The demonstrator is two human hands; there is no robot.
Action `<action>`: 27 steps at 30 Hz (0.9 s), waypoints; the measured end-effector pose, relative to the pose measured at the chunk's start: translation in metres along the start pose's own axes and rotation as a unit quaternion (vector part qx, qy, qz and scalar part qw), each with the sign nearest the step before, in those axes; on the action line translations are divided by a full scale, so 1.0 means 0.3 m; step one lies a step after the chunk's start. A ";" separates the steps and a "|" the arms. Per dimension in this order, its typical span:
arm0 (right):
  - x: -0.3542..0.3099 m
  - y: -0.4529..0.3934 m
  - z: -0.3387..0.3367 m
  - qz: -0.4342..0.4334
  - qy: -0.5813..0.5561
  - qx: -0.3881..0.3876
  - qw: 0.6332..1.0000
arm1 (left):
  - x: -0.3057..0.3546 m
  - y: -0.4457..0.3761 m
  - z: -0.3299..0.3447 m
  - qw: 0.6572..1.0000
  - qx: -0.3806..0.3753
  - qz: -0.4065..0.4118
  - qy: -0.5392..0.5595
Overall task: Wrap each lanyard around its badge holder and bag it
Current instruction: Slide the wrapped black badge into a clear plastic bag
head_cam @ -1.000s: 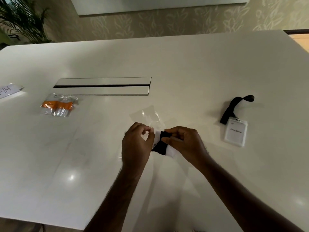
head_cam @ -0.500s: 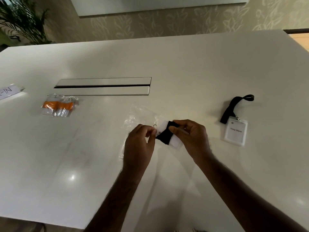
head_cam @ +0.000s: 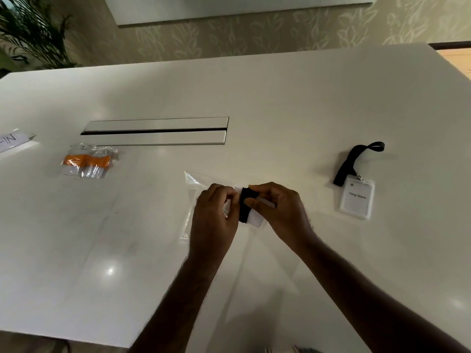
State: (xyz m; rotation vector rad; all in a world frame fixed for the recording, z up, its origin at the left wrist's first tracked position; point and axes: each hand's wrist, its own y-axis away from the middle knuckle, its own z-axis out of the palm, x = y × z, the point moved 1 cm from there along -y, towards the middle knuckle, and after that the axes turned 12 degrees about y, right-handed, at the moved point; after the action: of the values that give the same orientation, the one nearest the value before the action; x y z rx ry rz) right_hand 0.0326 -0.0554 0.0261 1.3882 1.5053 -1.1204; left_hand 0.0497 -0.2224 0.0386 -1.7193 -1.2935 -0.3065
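Note:
At the middle of the white table (head_cam: 254, 98), my right hand (head_cam: 280, 210) grips a white badge holder (head_cam: 254, 219) with a black lanyard (head_cam: 245, 207) wound round it. My left hand (head_cam: 214, 220) pinches the mouth of a clear plastic bag (head_cam: 193, 182) right beside the badge's left end. The bag lies flat under and beyond my left hand. How far the badge sits inside the bag is hidden by my fingers.
A second badge holder (head_cam: 356, 197) with a loose black lanyard (head_cam: 354, 159) lies to the right. A bagged orange-lanyard badge (head_cam: 88, 161) sits at left, near a paper label (head_cam: 12, 141). A metal cable slot (head_cam: 155, 131) runs across the table's middle.
Both hands shifted slightly. The wrapped badge turned more upright and moved left against the bag's mouth, and the bag's far corner now shows flat beyond my left hand.

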 end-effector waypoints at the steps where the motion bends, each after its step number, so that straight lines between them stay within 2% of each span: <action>1: 0.002 -0.003 0.000 0.007 -0.016 0.006 1.000 | 0.001 0.000 0.001 1.000 -0.003 0.009 -0.006; 8: 0.017 -0.013 -0.001 0.075 -0.118 0.092 0.986 | 0.002 -0.001 0.022 0.999 0.020 0.025 -0.029; 13: 0.034 -0.006 0.016 0.108 -0.158 0.110 0.975 | -0.010 -0.008 0.024 0.999 0.030 0.011 0.002; 21: -0.005 0.001 0.018 0.051 -0.092 0.134 0.985 | 0.007 -0.012 0.026 0.999 0.007 0.042 0.017; 27: -0.018 0.011 0.035 0.015 -0.062 0.102 0.993 | 0.024 -0.018 0.032 0.999 0.014 0.052 0.009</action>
State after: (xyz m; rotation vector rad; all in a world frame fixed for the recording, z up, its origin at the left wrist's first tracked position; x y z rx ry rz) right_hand 0.0361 -0.0669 0.0278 1.4446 1.3067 -1.3459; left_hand 0.0449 -0.2104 0.0412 -1.7497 -1.1869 -0.2422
